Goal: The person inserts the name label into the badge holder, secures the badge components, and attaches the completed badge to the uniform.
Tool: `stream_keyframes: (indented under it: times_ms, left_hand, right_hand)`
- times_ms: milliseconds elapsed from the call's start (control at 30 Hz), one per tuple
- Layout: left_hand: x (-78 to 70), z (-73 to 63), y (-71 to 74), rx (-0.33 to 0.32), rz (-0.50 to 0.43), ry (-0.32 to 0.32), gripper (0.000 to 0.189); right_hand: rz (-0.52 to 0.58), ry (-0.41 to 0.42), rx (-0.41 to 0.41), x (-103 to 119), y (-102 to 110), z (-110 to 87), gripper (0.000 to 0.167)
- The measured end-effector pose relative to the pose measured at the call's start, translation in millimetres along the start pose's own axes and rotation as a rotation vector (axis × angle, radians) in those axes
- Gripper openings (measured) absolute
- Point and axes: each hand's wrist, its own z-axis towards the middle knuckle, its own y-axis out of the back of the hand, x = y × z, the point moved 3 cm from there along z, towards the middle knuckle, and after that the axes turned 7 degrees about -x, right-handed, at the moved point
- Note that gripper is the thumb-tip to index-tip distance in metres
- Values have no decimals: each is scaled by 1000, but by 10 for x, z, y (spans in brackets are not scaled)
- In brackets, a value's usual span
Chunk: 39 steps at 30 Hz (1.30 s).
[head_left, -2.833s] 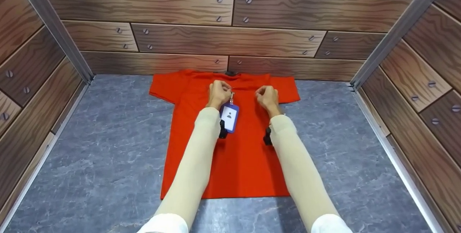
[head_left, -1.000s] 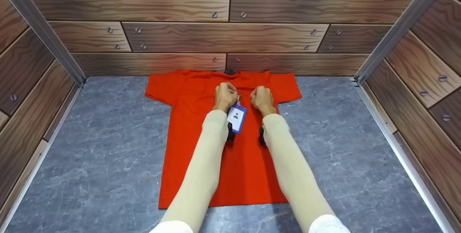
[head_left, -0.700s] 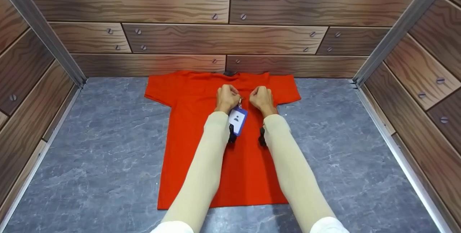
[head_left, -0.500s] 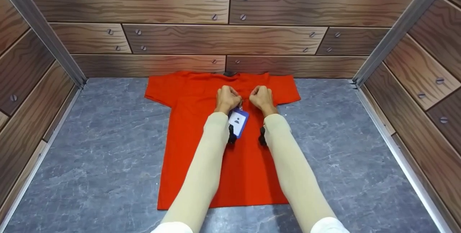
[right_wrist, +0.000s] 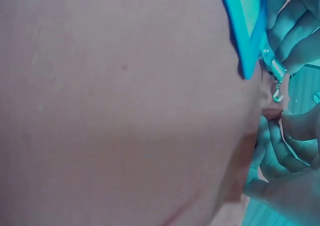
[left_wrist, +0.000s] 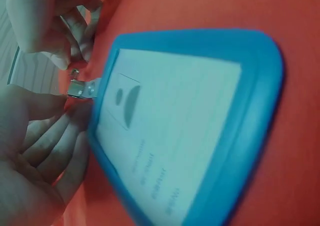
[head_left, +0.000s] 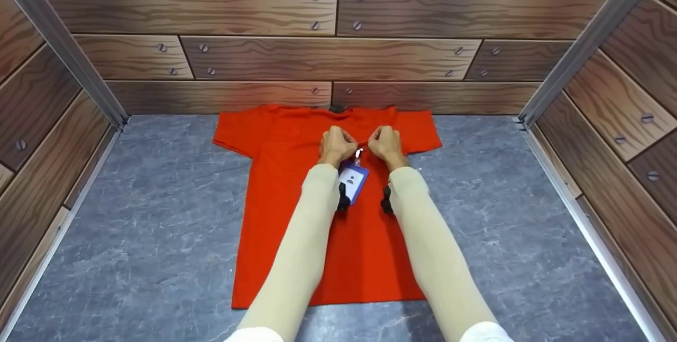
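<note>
A red T-shirt (head_left: 277, 188) lies spread flat, its neckline toward the back wall. My left hand (head_left: 337, 145) pinches the metal clip (left_wrist: 76, 89) of an ID badge between thumb and fingers, over the chest of the shirt. The badge (head_left: 353, 179), a blue frame round a white card, hangs toward me from that clip, partly hidden by my left wrist. Just to the right, my right hand (head_left: 386, 144) pinches a raised fold of the shirt (right_wrist: 272, 113). In the right wrist view the clip's hooked end (right_wrist: 277, 93) points at this fold, a small gap away.
The shirt rests on a grey marbled surface (head_left: 158, 215). Wood-patterned panels (head_left: 254, 56) stand close behind its collar and along both sides. Metal corner posts (head_left: 597, 40) join the panels.
Both hands have come closer together, the left moving right with the badge and the right moving slightly left and curling at the shirt. Lately the badge has shifted slightly right and its clip shows more.
</note>
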Motion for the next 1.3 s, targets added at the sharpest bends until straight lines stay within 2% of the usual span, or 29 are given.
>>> stream_keyframes:
  times_ms: [267, 467, 667, 933, 1033, 1167, 1267, 1300]
  left_hand:
    - [0, 32, -52, 17, 92, -25, 13]
    - [62, 117, -167, -28, 93, -84, 28]
    - [86, 160, -202, -75, 92, -83, 20]
    - [77, 162, -203, -105, 92, -89, 21]
    - [73, 159, -198, -107, 82, -95, 19]
    - [69, 162, -210, -105, 72, -112, 22]
    - [46, 131, -201, -113, 66, -117, 26]
    - [13, 83, -157, -111, 60, -114, 26]
  right_hand:
    - [14, -5, 29, -11, 15, -6, 20]
    - [9, -7, 28, -42, 19, -30, 23]
    - [14, 16, 32, -36, 11, -21, 23]
    - [27, 3, 104, -1, -6, -17, 17]
    - [48, 29, 90, 17, -21, -15, 15]
    - [51, 76, 27, 27, -53, -16, 12]
    - [30, 94, -12, 21, -67, -19, 12]
    - [23, 97, -15, 21, -67, -20, 12]
